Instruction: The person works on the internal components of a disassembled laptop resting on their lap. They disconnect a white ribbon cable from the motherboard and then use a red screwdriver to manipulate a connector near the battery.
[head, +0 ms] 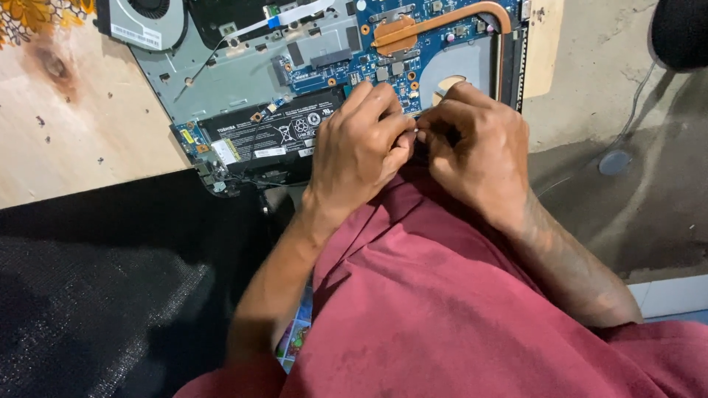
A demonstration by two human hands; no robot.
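An opened laptop (pixel 243 81) lies upside down on a wooden table, its blue circuit board (pixel 413 55), copper heat pipe (pixel 442 18), fan (pixel 147 18) and black battery (pixel 273 133) exposed. My left hand (pixel 358 147) and my right hand (pixel 476 144) meet at the laptop's near edge, next to the battery. Both pinch a small part between their fingertips (pixel 415 133); it is too hidden to identify. My red shirt (pixel 442 295) fills the lower frame.
The pale wooden table (pixel 66 133) extends left, with a flowered cloth (pixel 33 18) at its corner. A black mesh surface (pixel 96 295) lies at lower left. On the right is a concrete floor (pixel 612 88) with a thin cable (pixel 634 110).
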